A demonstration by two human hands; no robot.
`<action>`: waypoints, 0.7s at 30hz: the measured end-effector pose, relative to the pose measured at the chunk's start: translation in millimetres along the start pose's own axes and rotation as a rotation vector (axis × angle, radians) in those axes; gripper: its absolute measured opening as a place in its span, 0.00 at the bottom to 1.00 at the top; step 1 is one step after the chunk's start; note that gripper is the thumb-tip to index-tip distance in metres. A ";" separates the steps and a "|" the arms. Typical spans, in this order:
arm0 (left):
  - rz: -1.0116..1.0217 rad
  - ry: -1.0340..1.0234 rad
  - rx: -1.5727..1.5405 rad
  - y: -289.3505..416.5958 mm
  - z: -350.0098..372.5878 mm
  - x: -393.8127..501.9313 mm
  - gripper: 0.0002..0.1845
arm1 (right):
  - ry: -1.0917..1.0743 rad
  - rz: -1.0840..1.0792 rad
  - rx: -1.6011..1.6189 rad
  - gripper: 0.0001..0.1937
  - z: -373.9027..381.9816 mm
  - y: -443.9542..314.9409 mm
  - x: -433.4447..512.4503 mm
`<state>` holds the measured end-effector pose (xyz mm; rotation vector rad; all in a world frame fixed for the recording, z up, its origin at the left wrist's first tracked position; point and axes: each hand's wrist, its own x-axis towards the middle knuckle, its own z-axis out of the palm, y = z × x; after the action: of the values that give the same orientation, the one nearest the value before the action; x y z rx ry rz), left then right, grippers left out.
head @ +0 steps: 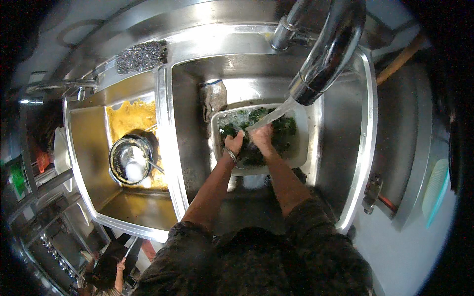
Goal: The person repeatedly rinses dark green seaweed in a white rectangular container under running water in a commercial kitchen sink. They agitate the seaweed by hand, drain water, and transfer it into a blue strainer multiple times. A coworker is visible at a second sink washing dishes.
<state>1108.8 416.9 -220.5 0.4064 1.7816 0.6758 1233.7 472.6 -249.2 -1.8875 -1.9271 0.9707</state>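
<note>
A pale plastic tub stands in the right basin of a stainless steel sink, holding water and dark leafy greens. Both my hands are inside the tub among the leaves. My left hand, with a bracelet on its wrist, is at the tub's left half, thumb up and its other fingers partly hidden. Beside it my right hand is curled under the running water; whether it grips any leaves is hidden. The stream pours from a black-and-chrome faucet head and splashes between my hands.
A wet cloth lies against the tub's back left corner. In the left basin, a metal pot with a utensil handle sits on a yellow-stained floor. Steel scrubbers rest on the back ledge. Another person's arm shows at lower left.
</note>
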 end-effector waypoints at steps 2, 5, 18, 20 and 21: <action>-0.232 -0.034 -0.281 12.7 11.3 3.4 0.30 | -0.115 0.093 0.138 0.21 18.9 3.1 0.6; -0.255 -0.240 -0.754 -10.1 -2.7 24.0 0.30 | -0.190 0.082 0.617 0.16 -13.4 -46.7 -25.4; 0.205 -0.174 -0.117 -4.2 15.7 -16.6 0.14 | 0.057 -0.151 -0.194 0.20 -79.5 -49.2 -12.5; 0.087 -0.461 0.501 78.9 11.8 -62.9 0.22 | -0.001 -0.259 -0.254 0.23 -80.1 4.2 -12.2; 0.197 -0.416 0.777 59.0 4.2 -52.0 0.23 | -0.056 -0.232 -0.273 0.26 -83.5 -6.5 -11.9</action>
<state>1125.2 433.2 -145.3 1.1655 1.5494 -0.0165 1281.7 484.0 -180.6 -1.7304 -2.3511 0.7290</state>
